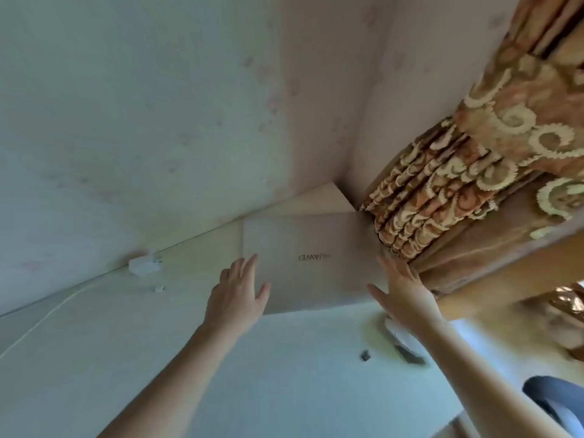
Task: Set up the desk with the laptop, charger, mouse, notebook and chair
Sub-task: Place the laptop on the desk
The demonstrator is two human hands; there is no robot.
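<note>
Desk (284,374): hands (235,289) flanking closed laptop (309,263).

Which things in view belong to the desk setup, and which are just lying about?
Job:
laptop, closed, between both open hands, left hand, right hand
charger with its cable by the wall
mouse, partly hidden under the right arm
chair, only an edge in view

Lying about:
small dark item on the desk
curtain

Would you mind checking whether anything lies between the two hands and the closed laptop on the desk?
Nothing visible does. The left hand and right hand flank the closed laptop, fingers open. The charger lies off to the left, clear of both.
</note>
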